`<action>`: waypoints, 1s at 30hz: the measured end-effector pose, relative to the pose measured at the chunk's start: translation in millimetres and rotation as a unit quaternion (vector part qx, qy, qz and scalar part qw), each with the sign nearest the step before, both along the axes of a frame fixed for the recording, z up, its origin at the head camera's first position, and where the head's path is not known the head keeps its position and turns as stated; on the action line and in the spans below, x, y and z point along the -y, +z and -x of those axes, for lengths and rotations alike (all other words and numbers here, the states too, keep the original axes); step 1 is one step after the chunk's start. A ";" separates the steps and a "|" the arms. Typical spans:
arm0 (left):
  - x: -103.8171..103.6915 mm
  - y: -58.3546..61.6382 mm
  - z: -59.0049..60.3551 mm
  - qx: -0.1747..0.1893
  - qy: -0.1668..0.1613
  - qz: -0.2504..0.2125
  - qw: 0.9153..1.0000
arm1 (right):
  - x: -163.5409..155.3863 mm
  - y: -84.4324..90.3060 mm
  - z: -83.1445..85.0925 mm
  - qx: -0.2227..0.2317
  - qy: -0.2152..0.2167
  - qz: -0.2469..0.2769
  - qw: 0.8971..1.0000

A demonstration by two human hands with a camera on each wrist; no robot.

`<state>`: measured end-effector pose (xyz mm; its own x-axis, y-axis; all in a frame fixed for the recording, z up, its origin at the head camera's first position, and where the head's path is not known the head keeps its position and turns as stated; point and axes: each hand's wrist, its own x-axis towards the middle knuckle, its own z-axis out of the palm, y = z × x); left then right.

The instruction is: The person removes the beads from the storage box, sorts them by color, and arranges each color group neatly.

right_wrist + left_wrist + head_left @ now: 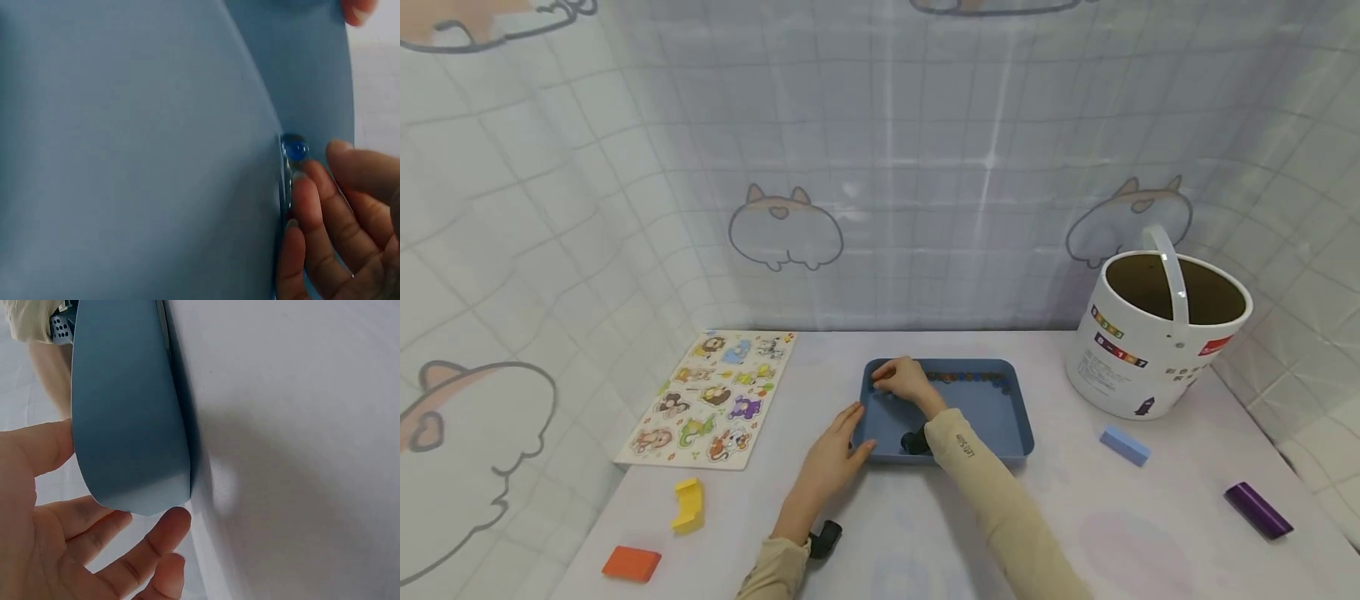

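Steadying tray, working beads

Left hand (pixel 835 454), fingers relaxed, is laid on tray (pixel 1015 417) near-left corner. Beads (pixel 966 377) line the far wall; right hand (pixel 904 382) fingers are curled at them. Small, glassy, likely slippery: pinch singly.

A shallow blue rectangular plastic tray (pixel 1000 417) lies flat on the white counter (pixel 925 525). A row of small dark glass beads (pixel 970 377) lines its far inner wall; one shiny blue glass bead (pixel 294 150) sits against that wall.
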<state>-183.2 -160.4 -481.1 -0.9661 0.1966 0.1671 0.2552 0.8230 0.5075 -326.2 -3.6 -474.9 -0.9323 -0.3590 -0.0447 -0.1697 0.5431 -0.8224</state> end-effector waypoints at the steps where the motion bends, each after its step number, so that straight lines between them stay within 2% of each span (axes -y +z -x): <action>1: -0.1 -0.1 -0.7 0.002 0.003 -0.002 1.000 | 2.4 -0.6 -0.7 -0.001 -0.007 0.000 1.000; 5: -1.4 -1.2 -2.2 0.005 0.004 -0.006 1.000 | 7.9 1.0 -3.8 -0.002 -0.031 -0.021 0.999; 11: -5.9 -1.9 -4.0 0.019 0.002 -0.022 1.000 | 9.9 0.3 -7.5 -0.034 -0.037 -0.095 0.994; 15: -7.9 -1.3 -3.9 0.018 0.003 -0.022 1.000 | 8.2 0.7 -7.6 -0.039 -0.037 -0.104 0.993; 19: -8.3 -0.8 -3.1 0.018 0.003 -0.020 1.000 | 1.8 7.2 -7.2 -0.028 -0.019 -0.083 0.996; 26: -4.3 -2.2 -1.3 0.012 0.006 -0.008 1.000 | -13.1 36.5 -11.5 -0.002 0.013 0.022 1.000; 30: 0.1 -2.4 -0.9 0.012 0.011 -0.013 1.000 | -19.3 49.7 -19.2 -0.002 0.035 0.058 0.998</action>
